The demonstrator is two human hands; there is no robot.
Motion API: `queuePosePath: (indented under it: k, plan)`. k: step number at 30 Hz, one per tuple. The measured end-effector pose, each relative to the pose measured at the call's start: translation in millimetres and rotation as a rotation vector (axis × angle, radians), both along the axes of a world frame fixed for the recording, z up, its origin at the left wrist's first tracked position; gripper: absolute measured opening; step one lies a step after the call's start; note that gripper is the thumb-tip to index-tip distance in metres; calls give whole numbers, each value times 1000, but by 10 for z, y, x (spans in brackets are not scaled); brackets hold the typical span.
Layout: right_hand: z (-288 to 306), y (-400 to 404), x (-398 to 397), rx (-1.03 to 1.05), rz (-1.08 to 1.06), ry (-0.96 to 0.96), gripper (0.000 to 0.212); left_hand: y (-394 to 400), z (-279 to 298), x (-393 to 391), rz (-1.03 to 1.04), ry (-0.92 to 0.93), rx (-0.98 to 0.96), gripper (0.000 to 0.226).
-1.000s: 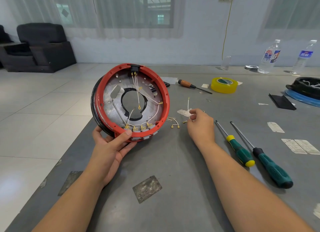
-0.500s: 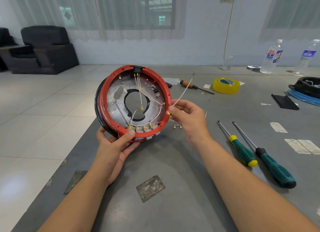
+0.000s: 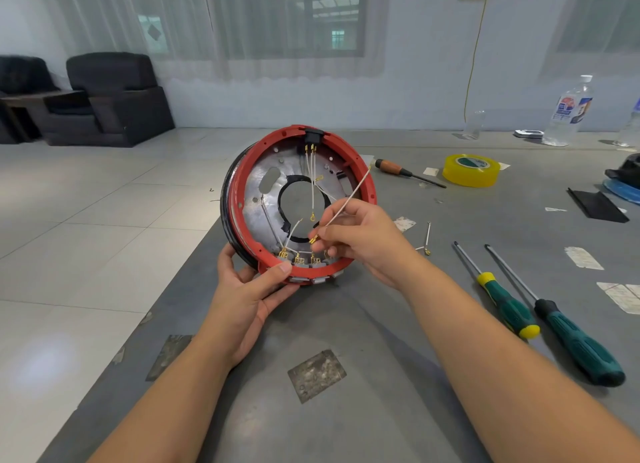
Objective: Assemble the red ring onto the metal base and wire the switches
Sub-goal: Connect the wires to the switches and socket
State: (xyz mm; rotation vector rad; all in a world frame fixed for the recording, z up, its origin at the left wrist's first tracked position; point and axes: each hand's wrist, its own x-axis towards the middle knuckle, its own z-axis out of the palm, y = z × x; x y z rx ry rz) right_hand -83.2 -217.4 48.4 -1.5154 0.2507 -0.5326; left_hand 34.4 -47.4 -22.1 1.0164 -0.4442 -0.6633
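Observation:
My left hand (image 3: 251, 291) grips the bottom edge of the round assembly and holds it tilted up over the table's left edge. The red ring (image 3: 239, 189) sits around the metal base (image 3: 263, 203), which has a large central hole. White wires with gold terminals run from a black connector (image 3: 313, 134) at the top down to a row of switches (image 3: 304, 260) at the bottom. My right hand (image 3: 360, 235) pinches a loose white wire (image 3: 349, 197) in front of the base, its gold terminal pointing down just above the switches.
A grey table (image 3: 346, 410) carries two green-handled screwdrivers (image 3: 502, 300) (image 3: 571, 338) to the right, loose wires (image 3: 427, 237), a brown-handled screwdriver (image 3: 398, 170), a yellow tape roll (image 3: 471, 170), water bottles (image 3: 568, 112) and a black part (image 3: 595, 206). Tiled floor lies to the left.
My right hand picked a loose white wire off the table, carried it left to the assembly, and has now lowered its terminal toward the switches. The assembly has stayed in my left hand.

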Motion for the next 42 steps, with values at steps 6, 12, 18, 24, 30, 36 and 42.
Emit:
queuePosePath:
  k: [6,12,18,24,30,36,42]
  plan:
    - [-2,-16,-22,145,12,21,19,-6,3,-23,-2,-8,-7,96]
    - [-9,2,-7,98,12,65,18,2,21,-43,-2,-17,0,96]
    - [-5,-6,-8,53,19,93,18,0,35,-55,0,-13,9,96]
    - [26,38,-4,26,-24,84,20,4,50,-66,2,-7,13,95]
    - [58,84,24,-136,-102,145,25,0,48,-59,5,-3,15,98]
    - [47,51,20,-244,-101,161,28,6,33,-45,-11,-7,16,100]
    - [39,27,35,-342,-115,149,34,9,40,-48,-13,-10,7,99]
